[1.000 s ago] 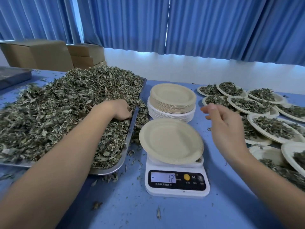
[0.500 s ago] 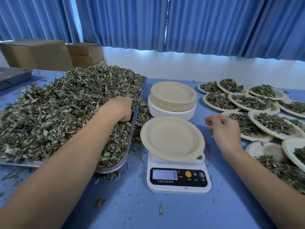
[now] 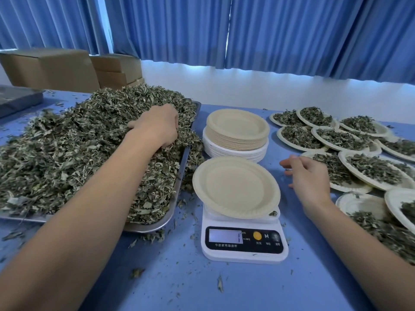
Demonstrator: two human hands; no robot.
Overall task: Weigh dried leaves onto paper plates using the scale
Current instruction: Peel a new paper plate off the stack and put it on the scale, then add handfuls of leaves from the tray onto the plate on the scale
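Head camera shows your left hand (image 3: 157, 126) pushed into the heap of dried leaves (image 3: 67, 149) on the metal tray (image 3: 155, 226). Its fingers curl down around a handful, and the fingertips are hidden in the leaves. Your right hand (image 3: 307, 176) holds nothing. It hovers with loosely bent fingers just beside the scale (image 3: 244, 241), between the scale and the nearest filled plates (image 3: 341, 139). The two hands are well apart, one on each side of the scale. On the scale lies one paper plate (image 3: 235, 187), a little tilted and with no leaves in it. One small leaf piece sits on the scale platform under its rim. The digits on the display are too faint to read. Behind the scale stands a stack of unused plates (image 3: 238, 129). On your right many plates already carry a portion of leaves, some overlapping each other. I judge that the task is well under way. Many portions are finished, but the portion on the scale is not yet started, and the big heap and the high stack suggest that much work is left. Loose crumbs lie on the blue table (image 3: 224, 288) around the tray.
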